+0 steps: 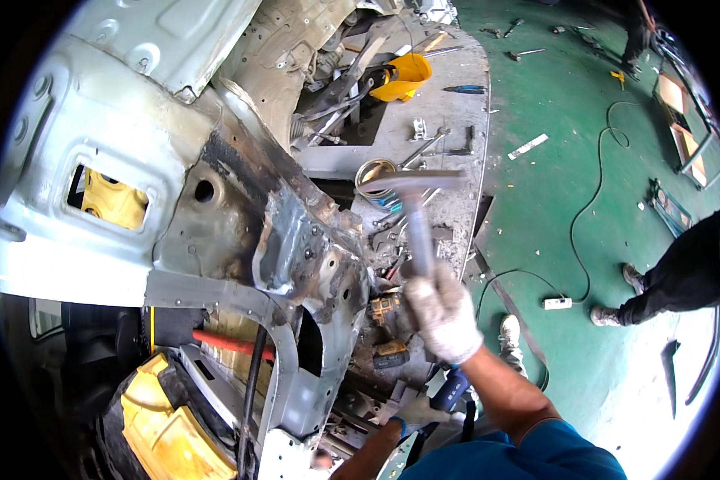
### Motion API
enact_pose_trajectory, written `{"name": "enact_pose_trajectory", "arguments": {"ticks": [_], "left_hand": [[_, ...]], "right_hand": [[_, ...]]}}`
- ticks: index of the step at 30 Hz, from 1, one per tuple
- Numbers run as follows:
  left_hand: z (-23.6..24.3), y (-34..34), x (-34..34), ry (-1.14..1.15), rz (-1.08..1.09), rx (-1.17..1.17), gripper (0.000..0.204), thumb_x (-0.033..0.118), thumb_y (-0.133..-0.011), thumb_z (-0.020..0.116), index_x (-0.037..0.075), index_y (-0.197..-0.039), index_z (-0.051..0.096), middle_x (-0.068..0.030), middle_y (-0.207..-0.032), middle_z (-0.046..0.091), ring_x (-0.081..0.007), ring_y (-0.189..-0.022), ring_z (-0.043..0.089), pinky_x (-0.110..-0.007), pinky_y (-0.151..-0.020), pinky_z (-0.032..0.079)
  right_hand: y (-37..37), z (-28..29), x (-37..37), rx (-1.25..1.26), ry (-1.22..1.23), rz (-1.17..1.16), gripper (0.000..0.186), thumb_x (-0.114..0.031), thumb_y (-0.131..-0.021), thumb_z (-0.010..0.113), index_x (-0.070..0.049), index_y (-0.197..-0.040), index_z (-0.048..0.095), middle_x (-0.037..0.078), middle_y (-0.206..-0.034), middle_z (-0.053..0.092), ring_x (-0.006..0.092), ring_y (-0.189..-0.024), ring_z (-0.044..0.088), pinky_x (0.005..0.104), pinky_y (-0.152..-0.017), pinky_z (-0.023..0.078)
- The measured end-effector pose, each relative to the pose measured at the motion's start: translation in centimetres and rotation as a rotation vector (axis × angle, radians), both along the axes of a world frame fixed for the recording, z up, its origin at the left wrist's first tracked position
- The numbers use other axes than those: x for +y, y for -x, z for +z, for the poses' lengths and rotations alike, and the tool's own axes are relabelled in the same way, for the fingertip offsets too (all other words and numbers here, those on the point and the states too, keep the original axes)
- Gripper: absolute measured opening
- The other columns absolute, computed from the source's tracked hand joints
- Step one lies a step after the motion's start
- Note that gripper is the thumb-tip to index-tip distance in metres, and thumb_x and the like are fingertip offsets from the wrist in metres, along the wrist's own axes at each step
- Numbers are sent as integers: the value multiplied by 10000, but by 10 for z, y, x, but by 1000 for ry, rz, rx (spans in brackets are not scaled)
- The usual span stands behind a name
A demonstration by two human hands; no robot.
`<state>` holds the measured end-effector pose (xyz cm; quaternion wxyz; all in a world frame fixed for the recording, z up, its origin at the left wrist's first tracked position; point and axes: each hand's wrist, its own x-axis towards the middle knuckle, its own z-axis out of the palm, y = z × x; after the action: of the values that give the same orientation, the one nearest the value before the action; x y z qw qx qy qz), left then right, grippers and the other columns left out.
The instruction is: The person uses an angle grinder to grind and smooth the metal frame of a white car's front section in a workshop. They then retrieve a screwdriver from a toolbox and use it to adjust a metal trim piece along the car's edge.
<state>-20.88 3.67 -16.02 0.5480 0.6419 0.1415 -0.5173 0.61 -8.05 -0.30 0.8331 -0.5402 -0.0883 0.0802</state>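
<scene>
My right hand (448, 318), in a white glove, is closed around the handle of a hammer (418, 228). The hammer is raised, head uppermost, beside the bare, scorched metal of a vehicle body (292, 244); motion blurs it slightly. Low in the view, close to my body, is my left hand (424, 411), also in a white glove. It lies near a dark blue object (450, 389), and its fingers are too hidden to read. An orange-and-black power tool (386, 310) rests between the bodywork and my right hand.
A grey bench (472, 88) carries a yellow helmet-like thing (408, 78), blue-handled pliers (464, 89), a round can (376, 172) and several wrenches. On the green floor (552, 208) lie a cable (594, 208) and a white power strip (557, 303). Another person's legs (680, 268) stand at right.
</scene>
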Motion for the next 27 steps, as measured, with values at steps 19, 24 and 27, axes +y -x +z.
{"name": "enact_pose_trajectory", "arguments": {"ticks": [19,24,27], "left_hand": [[-12,60,-2,-104,88,-170,571,508,-776,804,42,-1100,742,-62,-830,712,-161,-720,664,-333,-676,508],[-61,83,12,-160,25,-130,667,546,-743,815,-2,-1113,722,-98,-860,721,-204,-749,689,-349,-702,528],[-56,85,10,-237,38,-126,748,583,-721,816,-38,-1122,702,-131,-873,724,-221,-762,700,-360,-710,537]], "right_hand": [[12,7,23,-93,-112,-208,523,-273,-1021,646,16,-1429,494,95,-962,685,170,-833,667,305,-739,558],[0,-2,44,36,-114,8,361,-319,-1005,668,0,-1137,565,37,-760,586,121,-651,565,294,-597,495],[-6,-9,57,-61,127,-83,324,-312,-988,672,-8,-1057,582,100,-711,601,182,-636,597,358,-596,505]]}}
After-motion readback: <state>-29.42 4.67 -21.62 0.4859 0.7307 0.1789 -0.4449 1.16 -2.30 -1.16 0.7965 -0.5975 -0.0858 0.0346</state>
